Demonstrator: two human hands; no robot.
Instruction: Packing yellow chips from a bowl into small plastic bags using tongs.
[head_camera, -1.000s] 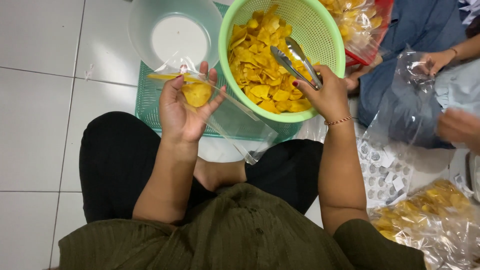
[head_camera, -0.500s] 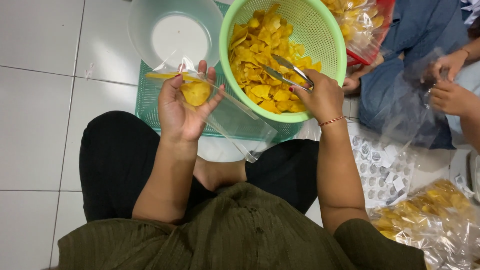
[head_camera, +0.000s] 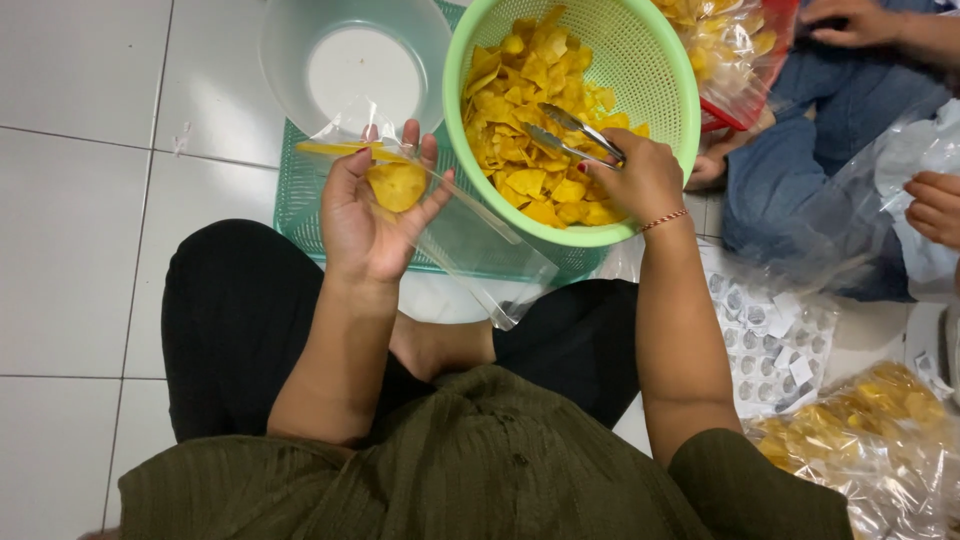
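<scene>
Tongs (head_camera: 575, 140) now dipped lower into the chips (head_camera: 530, 120): right hand (head_camera: 640, 180) clasps them, left hand (head_camera: 375, 215) holds the clear bag (head_camera: 470, 240) open, filling under way, calling for a pinch and lift.

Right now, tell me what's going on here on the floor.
A person sits cross-legged on the tiled floor. Their left hand holds a clear plastic bag with a few yellow chips in it. Their right hand grips metal tongs that reach into a green basket heaped with yellow chips. A clear plastic bowl sits beyond the bag. To the right, another person's hand handles plastic bags, and filled chip bags lie nearby.
</scene>
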